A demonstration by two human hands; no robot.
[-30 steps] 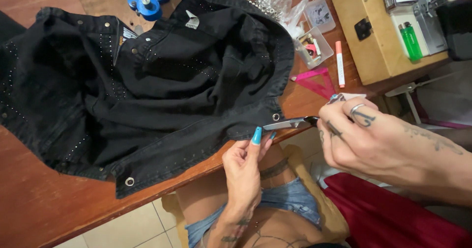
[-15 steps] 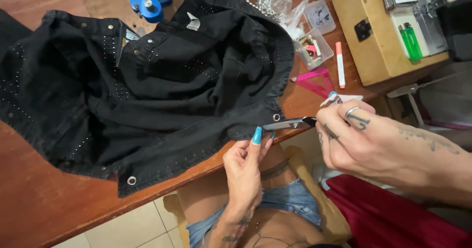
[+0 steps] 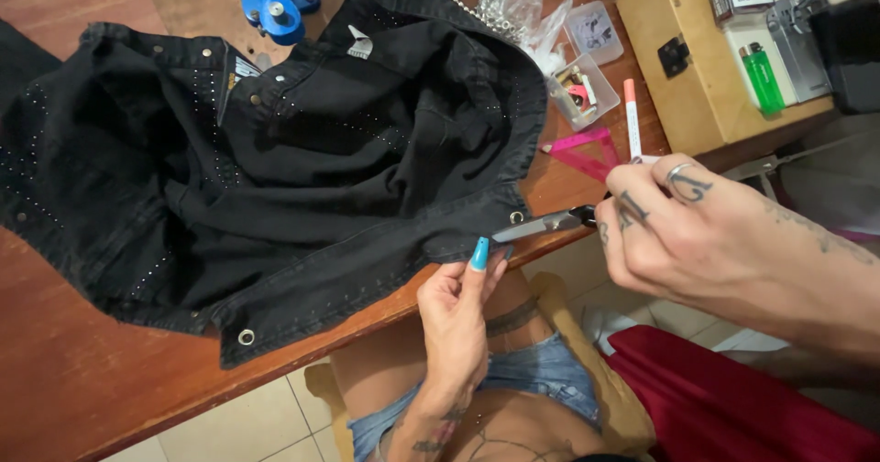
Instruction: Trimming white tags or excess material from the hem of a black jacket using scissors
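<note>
A black denim jacket [image 3: 275, 169] with small studs and metal eyelets lies spread over a wooden table [image 3: 64, 379]. My left hand [image 3: 463, 311], with blue nails, pinches the jacket's hem at the table's front edge. My right hand [image 3: 674, 228] holds a slim pair of pliers [image 3: 541, 225]. Their metal tip rests at the hem, just below an eyelet [image 3: 517, 216] and right above my left fingertips.
A pink triangle ruler [image 3: 587, 150] and an orange-capped marker [image 3: 632, 114] lie right of the jacket. Small clear boxes [image 3: 587, 86] and a plastic bag sit behind them. A wooden box [image 3: 687, 68] carries a green lighter [image 3: 761, 77]. A blue tool [image 3: 275, 4] stands at the back.
My right hand has shifted slightly left and down with the pliers. The left hand keeps its pinch on the hem, and the jacket has not moved.
</note>
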